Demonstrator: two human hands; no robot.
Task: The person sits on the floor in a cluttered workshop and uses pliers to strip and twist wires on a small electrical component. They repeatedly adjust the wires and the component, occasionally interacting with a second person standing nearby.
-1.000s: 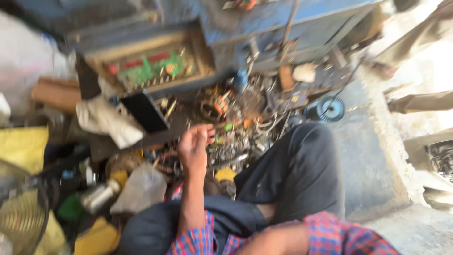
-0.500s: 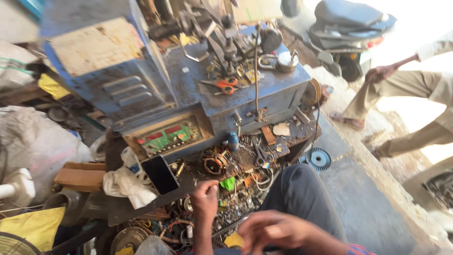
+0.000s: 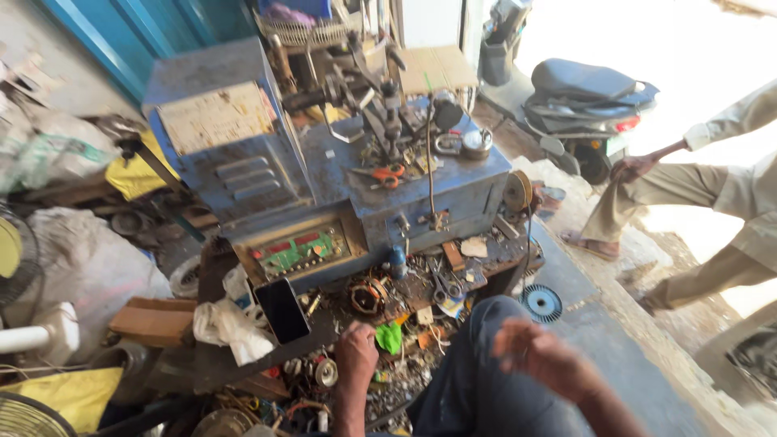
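My left hand (image 3: 356,350) rests low among small metal parts and wire scraps on the cluttered ground, fingers curled down; whether it grips anything cannot be seen. A green scrap (image 3: 389,337) lies just right of it and a copper-wound motor stator (image 3: 366,296) just above. My right hand (image 3: 541,359) hovers blurred over my knee in dark trousers (image 3: 477,380), fingers apart, holding nothing. A black phone (image 3: 282,310) leans on a white rag (image 3: 231,328) to the left.
A worn blue metal machine (image 3: 324,186) with an open green circuit panel (image 3: 301,251) stands ahead, orange-handled scissors (image 3: 387,176) on top. A blue grinding disc (image 3: 541,303) lies at right. Another person (image 3: 696,202) sits at right near a parked scooter (image 3: 583,105). A fan (image 3: 32,413) sits lower left.
The view has tilted upward, showing more of the blue machine and scooter. My right hand has risen from my lap and spread open. My left hand stays in the parts.
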